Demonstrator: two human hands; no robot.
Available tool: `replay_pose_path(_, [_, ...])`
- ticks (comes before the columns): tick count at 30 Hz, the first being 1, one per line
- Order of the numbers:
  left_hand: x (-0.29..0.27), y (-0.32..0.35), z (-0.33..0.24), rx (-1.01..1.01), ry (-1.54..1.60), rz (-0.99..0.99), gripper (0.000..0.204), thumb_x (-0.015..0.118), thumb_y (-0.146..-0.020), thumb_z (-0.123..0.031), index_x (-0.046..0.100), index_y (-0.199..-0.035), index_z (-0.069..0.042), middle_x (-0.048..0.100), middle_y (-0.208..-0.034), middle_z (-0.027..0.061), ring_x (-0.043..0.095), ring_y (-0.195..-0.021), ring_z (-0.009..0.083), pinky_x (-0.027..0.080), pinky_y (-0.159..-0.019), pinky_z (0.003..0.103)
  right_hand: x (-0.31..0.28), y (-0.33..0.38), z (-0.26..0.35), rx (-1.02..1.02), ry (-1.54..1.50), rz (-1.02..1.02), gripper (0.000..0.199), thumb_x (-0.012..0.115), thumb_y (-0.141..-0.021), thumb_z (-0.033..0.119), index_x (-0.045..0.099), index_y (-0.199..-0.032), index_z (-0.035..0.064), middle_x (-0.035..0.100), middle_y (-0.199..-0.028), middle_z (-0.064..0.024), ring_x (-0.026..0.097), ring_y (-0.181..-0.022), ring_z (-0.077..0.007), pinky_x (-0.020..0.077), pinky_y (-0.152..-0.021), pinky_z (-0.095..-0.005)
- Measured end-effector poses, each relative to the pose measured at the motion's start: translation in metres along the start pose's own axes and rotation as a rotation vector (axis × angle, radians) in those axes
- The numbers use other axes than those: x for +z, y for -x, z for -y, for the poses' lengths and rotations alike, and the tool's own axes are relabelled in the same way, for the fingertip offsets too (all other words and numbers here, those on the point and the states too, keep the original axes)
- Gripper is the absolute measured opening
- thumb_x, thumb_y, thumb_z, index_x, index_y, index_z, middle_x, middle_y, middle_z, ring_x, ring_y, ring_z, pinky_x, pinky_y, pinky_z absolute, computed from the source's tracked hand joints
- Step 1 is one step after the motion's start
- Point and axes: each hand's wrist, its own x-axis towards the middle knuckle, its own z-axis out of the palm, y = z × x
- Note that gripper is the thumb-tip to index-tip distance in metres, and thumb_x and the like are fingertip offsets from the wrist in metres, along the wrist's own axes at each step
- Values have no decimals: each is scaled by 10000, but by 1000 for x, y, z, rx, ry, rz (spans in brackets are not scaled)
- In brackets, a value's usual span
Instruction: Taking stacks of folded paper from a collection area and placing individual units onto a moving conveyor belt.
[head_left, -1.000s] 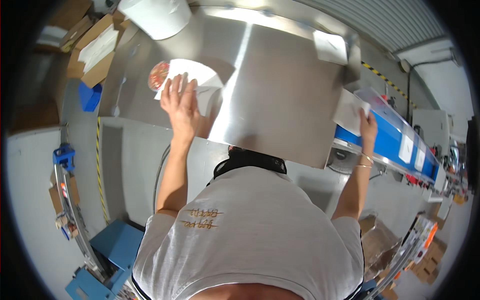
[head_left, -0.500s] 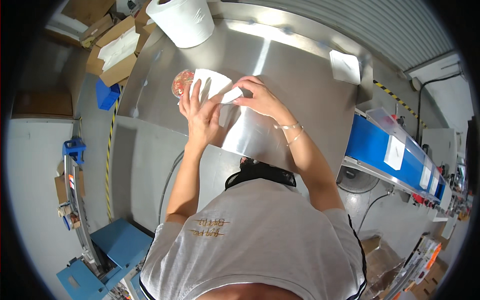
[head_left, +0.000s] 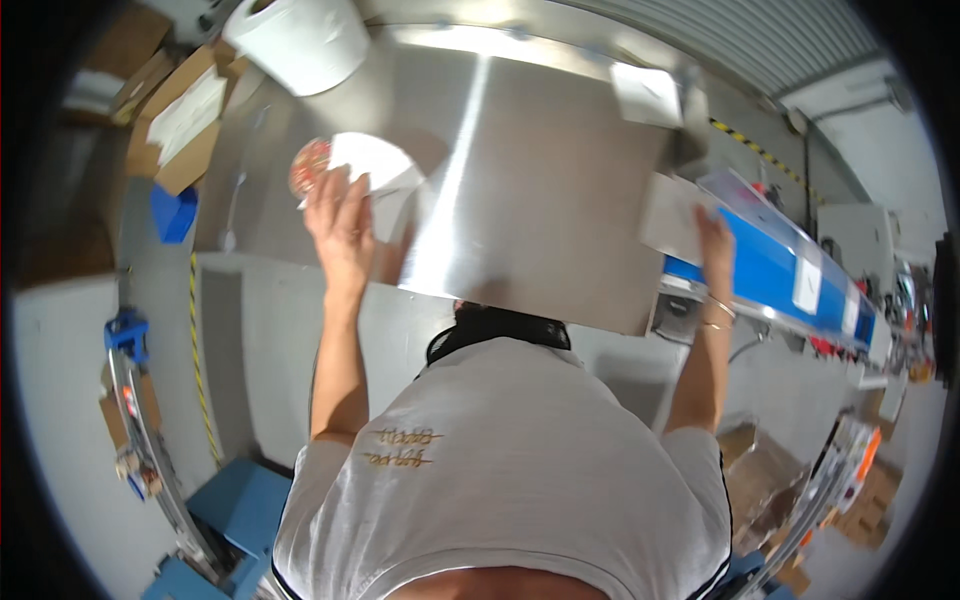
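My left hand (head_left: 341, 215) lies over the near-left edge of a fanned pile of white paper sheets (head_left: 378, 160) on the steel table. Its fingers are stretched out, slightly apart. Against the pile's left side sits a round red patterned object (head_left: 308, 168), partly covered. Out past the table's right edge, my right hand (head_left: 714, 240) is blurred by motion beside the blue conveyor belt (head_left: 755, 265). A flat white piece (head_left: 672, 215), smeared too, is at its fingers; its kind is unclear.
A big white paper roll (head_left: 300, 45) stands at the table's far left. Another white stack (head_left: 646, 95) lies at the far right corner of the steel table (head_left: 540, 180). White flat pieces (head_left: 806, 284) rest on the belt. An open cardboard box (head_left: 180, 125) is left of the table.
My right hand has left the white sheets and swung right to the conveyor with a white piece. The left hand stays at the pile. The whole view has shifted.
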Motion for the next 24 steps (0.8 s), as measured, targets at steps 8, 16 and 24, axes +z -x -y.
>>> replay_pose_path(8, [4, 5, -1, -5, 28, -20, 276, 699, -758, -54, 729, -1013, -155, 499, -1354, 130, 386, -1297, 369, 229, -1084, 543, 30, -1, 78, -480, 40, -157, 581, 736, -787, 297, 535, -1276, 57, 596, -1174, -176, 568, -1105, -341, 459, -935, -414])
replay_pose_path(16, [-4, 3, -1, -4, -3, 25, 384, 756, -723, -182, 687, -1100, -169, 360, -1447, 186, 292, -1347, 393, 202, -1083, 545, 195, 77, 285, -836, -516, 761, 520, 780, -748, 106, 568, -1223, 116, 522, -1198, -60, 563, -1043, -225, 494, -867, -312])
replay_pose_path(24, [4, 6, 37, -288, 234, 162, 794, 750, -745, -151, 359, -1426, -38, 447, -1415, 192, 437, -1303, 326, 317, -1088, 456, 173, 61, 225, -548, -689, 778, 375, 645, -907, 294, 551, -1148, 23, 654, -982, -80, 604, -870, -154, 486, -776, -325])
